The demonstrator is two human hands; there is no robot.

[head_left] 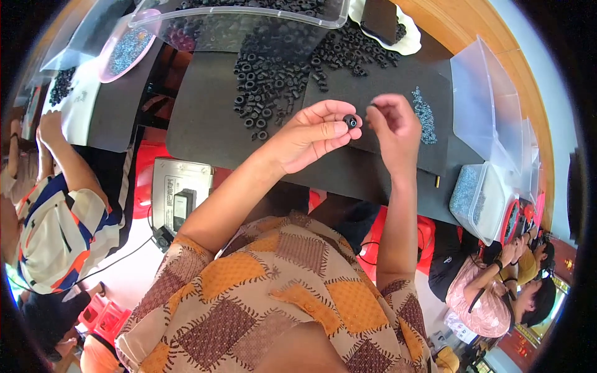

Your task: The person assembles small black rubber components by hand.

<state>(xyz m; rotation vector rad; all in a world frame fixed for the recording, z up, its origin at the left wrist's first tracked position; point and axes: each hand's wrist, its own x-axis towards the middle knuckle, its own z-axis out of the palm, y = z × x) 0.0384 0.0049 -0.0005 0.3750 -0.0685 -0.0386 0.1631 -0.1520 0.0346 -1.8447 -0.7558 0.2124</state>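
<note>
Between the thumb and fingers of my left hand [309, 135] is a small black rubber ring [350, 121], with a shiny bit showing in its centre. My right hand [398, 129] is raised just to the right of it, apart from the ring. Its fingers are curled together and slightly blurred, so whatever they pinch, if anything, cannot be made out. Beyond my left hand a heap of loose black rings [254, 93] spreads over the dark table mat. To the right of my right hand lies a narrow pile of tiny silvery-blue pieces [425, 117].
A clear bin [239, 13] of black parts stands at the far side, beside a white dish [407, 45]. On the right are an upright clear plastic container [488, 102] and a tub [467, 196] of small pieces. A small brass-coloured cylinder [437, 181] lies near the table's front edge. People sit on both sides.
</note>
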